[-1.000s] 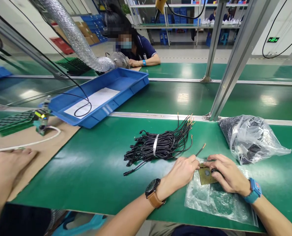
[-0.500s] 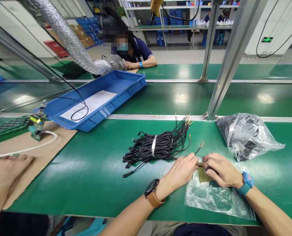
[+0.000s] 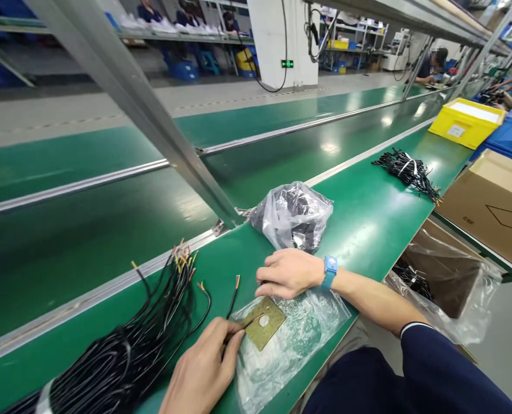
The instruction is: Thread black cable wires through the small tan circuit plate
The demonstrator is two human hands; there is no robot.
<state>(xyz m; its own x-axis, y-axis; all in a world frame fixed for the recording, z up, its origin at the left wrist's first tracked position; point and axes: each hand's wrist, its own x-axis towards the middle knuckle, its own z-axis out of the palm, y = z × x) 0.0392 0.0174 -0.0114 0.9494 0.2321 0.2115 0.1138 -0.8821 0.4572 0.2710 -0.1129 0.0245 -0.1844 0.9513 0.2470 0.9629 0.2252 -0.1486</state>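
My left hand (image 3: 210, 362) pinches a thin dark cable, whose end reaches over a yellowish square plate (image 3: 273, 328) with a round pale spot. The plate lies on a flat clear plastic bag (image 3: 260, 376). My right hand (image 3: 288, 273) is curled just above the plate's far edge, fingers bent together; what they hold, if anything, is hidden. A cable end (image 3: 235, 290) with bared coloured wires sticks up beyond my left hand. The big bundle of black cables (image 3: 109, 356), tied with a white band, lies at the lower left.
Beyond my right hand sits a filled clear bag (image 3: 296, 215). A metal post (image 3: 161, 126) slants down to the table rail. Farther right are another cable bundle (image 3: 406, 169), a yellow bin (image 3: 465, 129) and a cardboard box (image 3: 488, 201). An open bagged box (image 3: 449, 276) stands below the table edge.
The view has swung to the right, bringing the yellow bin and boxes in. My hands have moved apart, and more of the yellowish plate shows between them.
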